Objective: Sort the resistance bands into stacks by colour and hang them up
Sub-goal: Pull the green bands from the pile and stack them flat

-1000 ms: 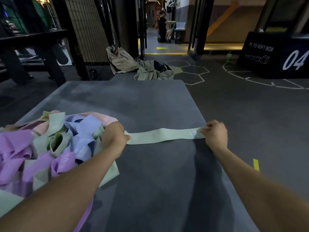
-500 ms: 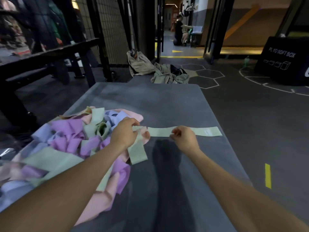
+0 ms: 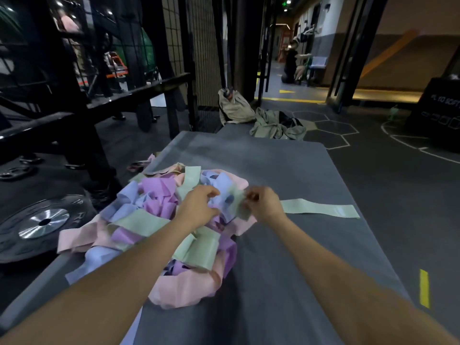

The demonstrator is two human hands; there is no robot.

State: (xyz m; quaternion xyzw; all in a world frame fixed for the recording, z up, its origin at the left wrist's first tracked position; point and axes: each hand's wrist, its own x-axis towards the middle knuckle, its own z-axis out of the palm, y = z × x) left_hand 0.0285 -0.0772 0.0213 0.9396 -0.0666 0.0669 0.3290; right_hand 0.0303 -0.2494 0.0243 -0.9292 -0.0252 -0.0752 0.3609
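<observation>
Where grey mat (image 3: 286,170) covers dark gym floor (image 3: 398,195), band pile (image 3: 161,220) sits.

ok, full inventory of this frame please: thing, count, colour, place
flat band: one, pale green, laid out on the mat to the right of the pile
band pile: count unclear, tangled pink, purple, blue and green, left half of the mat
mat: one, grey, underfoot in the middle
weight plate: one, black with a silver hub, floor at the left
bags and clothes: beige heap, beyond the mat's far end
plyo box: one, black, far right
person: one, seated in the far corridor
left hand: fingers curled in the pile, grip blurred
right hand: pinches a green band at the pile's edge
</observation>
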